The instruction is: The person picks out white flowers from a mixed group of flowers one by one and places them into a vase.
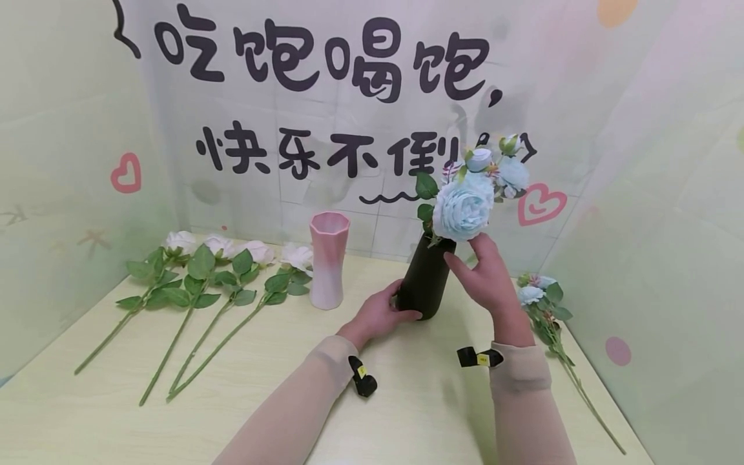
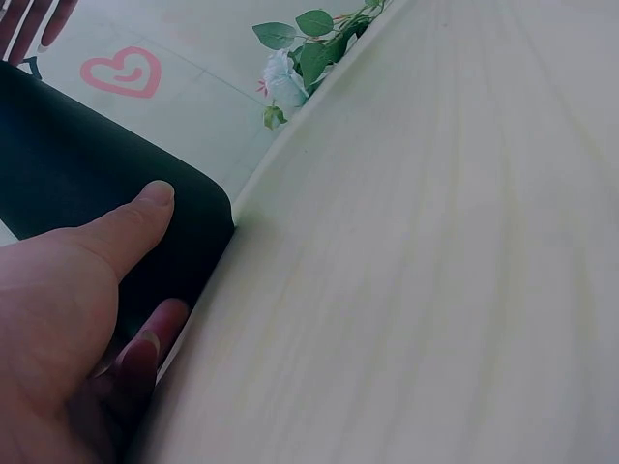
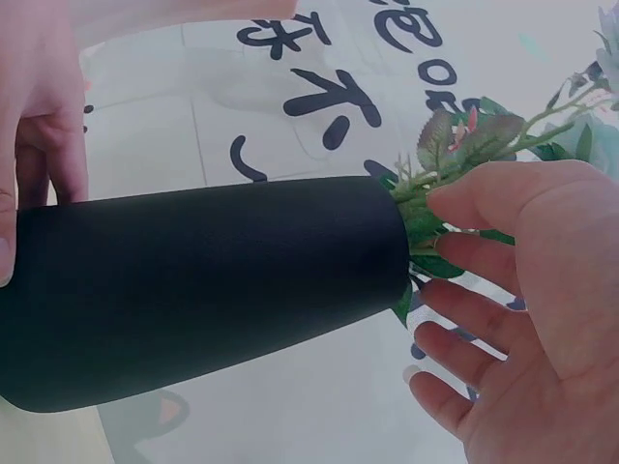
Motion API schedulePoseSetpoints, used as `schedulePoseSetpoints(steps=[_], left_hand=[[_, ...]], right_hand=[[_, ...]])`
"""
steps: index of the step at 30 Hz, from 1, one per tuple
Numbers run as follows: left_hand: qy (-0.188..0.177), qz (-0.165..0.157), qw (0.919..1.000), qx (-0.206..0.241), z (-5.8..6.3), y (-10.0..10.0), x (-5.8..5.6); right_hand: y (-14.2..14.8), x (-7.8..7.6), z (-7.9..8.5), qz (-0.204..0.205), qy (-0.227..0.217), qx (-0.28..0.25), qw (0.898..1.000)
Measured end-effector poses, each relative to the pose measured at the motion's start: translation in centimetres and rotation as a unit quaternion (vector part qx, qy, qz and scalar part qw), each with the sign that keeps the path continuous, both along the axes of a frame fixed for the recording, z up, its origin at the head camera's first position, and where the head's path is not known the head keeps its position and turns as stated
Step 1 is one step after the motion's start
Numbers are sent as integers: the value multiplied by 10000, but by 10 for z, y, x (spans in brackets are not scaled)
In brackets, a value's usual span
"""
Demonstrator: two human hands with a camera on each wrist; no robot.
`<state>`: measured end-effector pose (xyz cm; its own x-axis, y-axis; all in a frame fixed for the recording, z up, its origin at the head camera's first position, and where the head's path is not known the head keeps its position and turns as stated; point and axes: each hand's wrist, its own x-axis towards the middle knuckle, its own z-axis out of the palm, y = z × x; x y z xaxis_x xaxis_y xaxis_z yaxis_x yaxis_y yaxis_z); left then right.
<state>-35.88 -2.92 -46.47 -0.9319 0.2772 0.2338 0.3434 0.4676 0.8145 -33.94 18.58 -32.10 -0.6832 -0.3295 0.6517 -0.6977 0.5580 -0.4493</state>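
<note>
A black vase (image 1: 427,278) stands on the table, leaning slightly in the head view. My left hand (image 1: 380,315) grips it low down, thumb (image 2: 135,227) across its side. Light-blue artificial flowers (image 1: 465,205) rise from the mouth, their leafy stems (image 3: 421,217) inside the vase. Around those stems, just above the rim, is my right hand (image 1: 488,274). In the right wrist view its fingers (image 3: 479,314) are spread and loosely bent, with the thumb and index tips close to the stems and leaves; whether they touch cannot be told.
A pink-and-white vase (image 1: 328,265) stands left of the black one. Several pale roses (image 1: 200,278) with long stems lie on the table (image 1: 279,413) at the left. Another blue flower stem (image 1: 558,342) lies along the right edge. Printed curtain walls (image 1: 244,200) surround the table.
</note>
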Motion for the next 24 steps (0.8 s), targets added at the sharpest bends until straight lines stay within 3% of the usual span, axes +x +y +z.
schedulePoseSetpoints(steps=[10,24], left_hand=[[-43,23,10000,-48,1,0,1],[-74,30,9999,-109,-1,0,-1]], right_hand=[[15,5,6,-312,-272,-262,9988],[51,9,12,-1193,-738,-569,9885]])
